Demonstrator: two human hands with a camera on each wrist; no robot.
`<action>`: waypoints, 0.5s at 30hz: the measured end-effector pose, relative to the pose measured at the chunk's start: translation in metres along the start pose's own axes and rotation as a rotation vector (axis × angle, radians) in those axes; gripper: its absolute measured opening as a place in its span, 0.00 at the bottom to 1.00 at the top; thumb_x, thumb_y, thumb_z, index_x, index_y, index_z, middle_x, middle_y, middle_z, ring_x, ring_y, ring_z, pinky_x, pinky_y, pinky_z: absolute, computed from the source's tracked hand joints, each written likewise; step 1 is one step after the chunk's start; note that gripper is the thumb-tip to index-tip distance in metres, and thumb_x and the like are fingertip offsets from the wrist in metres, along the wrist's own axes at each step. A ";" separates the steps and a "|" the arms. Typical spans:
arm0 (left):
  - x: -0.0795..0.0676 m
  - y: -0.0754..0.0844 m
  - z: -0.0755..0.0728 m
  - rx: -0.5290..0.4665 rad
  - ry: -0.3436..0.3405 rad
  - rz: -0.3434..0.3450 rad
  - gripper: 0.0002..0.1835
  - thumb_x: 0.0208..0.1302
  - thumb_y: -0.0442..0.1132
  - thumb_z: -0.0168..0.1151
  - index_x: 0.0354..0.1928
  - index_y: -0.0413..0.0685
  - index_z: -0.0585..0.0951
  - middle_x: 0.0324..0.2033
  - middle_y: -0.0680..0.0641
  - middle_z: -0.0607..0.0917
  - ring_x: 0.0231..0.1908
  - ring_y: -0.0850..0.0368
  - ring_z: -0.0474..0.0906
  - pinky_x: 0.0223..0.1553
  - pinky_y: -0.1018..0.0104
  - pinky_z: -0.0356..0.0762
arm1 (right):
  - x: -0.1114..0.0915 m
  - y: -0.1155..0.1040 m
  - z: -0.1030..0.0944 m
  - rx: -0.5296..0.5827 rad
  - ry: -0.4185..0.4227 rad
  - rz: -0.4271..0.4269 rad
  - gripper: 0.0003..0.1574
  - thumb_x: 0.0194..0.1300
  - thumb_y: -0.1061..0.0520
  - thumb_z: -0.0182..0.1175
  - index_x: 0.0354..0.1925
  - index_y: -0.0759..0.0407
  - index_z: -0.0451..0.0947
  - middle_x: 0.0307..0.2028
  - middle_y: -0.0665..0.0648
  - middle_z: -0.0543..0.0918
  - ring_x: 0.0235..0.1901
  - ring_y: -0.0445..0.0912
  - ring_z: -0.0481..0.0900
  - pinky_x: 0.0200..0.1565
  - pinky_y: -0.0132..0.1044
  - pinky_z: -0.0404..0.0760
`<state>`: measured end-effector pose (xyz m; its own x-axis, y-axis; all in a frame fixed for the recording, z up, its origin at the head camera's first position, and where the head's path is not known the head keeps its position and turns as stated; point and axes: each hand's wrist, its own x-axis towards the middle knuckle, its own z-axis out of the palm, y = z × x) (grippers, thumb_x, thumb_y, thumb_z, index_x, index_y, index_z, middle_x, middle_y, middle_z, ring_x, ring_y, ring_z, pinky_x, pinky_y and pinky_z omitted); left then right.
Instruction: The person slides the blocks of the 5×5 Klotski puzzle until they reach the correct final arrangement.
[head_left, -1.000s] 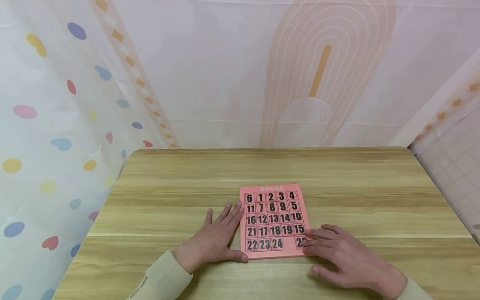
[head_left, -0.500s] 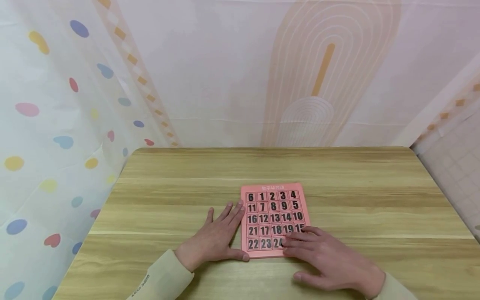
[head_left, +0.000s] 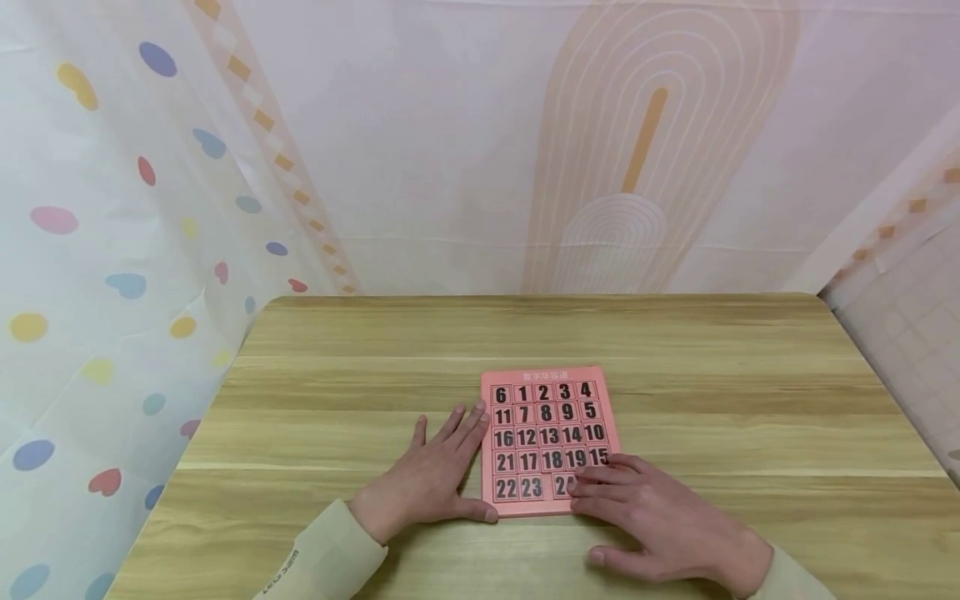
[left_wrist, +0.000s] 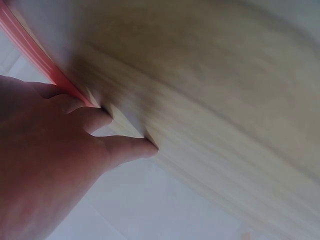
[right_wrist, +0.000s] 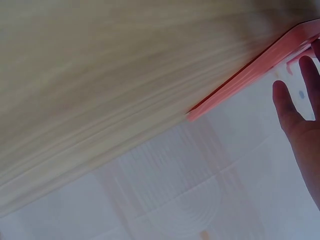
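A pink sliding number puzzle (head_left: 487, 467) lies flat on the wooden table, with black-numbered square tiles in its frame. My left hand (head_left: 423, 487) rests at its left side, fingertips and thumb right at the frame's edge, fingers spread; the left wrist view shows its fingers (left_wrist: 127, 146) beside the pink edge. My right hand (head_left: 652, 517) reaches over the lower right corner, fingertips on the tile marked 24 (head_left: 561, 486), fingers mostly straight. A gap shows between the 24 tile and the 23 tile (head_left: 531, 487). The right end of the bottom row is hidden under my right fingers.
The wood-grain table (head_left: 360, 333) extends around the puzzle on every side. Behind it hangs a pale patterned cloth (head_left: 435, 167), and a dotted cloth (head_left: 112, 242) hangs at the left.
My right hand has moved left from the puzzle's right edge onto the bottom row. The 24 tile has slid right, opening a gap beside 23. The left hand stays put.
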<state>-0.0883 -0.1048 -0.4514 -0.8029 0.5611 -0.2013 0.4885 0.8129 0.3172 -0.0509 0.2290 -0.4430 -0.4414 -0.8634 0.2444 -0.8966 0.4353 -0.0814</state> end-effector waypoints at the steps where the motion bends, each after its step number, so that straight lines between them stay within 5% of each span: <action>1: 0.000 0.000 0.000 -0.002 0.001 0.001 0.70 0.50 0.79 0.66 0.83 0.42 0.51 0.82 0.43 0.47 0.80 0.38 0.45 0.71 0.23 0.44 | -0.001 0.001 0.000 0.003 0.001 0.002 0.29 0.70 0.36 0.63 0.59 0.50 0.84 0.60 0.47 0.85 0.63 0.45 0.79 0.63 0.53 0.75; 15: 0.000 0.000 0.000 -0.005 -0.001 0.000 0.70 0.50 0.80 0.65 0.83 0.42 0.51 0.82 0.43 0.47 0.80 0.38 0.45 0.71 0.23 0.44 | -0.011 0.005 -0.003 -0.014 0.018 0.017 0.27 0.69 0.36 0.64 0.57 0.49 0.85 0.58 0.45 0.85 0.62 0.46 0.80 0.64 0.53 0.74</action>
<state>-0.0886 -0.1048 -0.4514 -0.8027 0.5610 -0.2023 0.4864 0.8122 0.3222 -0.0504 0.2411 -0.4432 -0.4555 -0.8512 0.2607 -0.8884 0.4533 -0.0722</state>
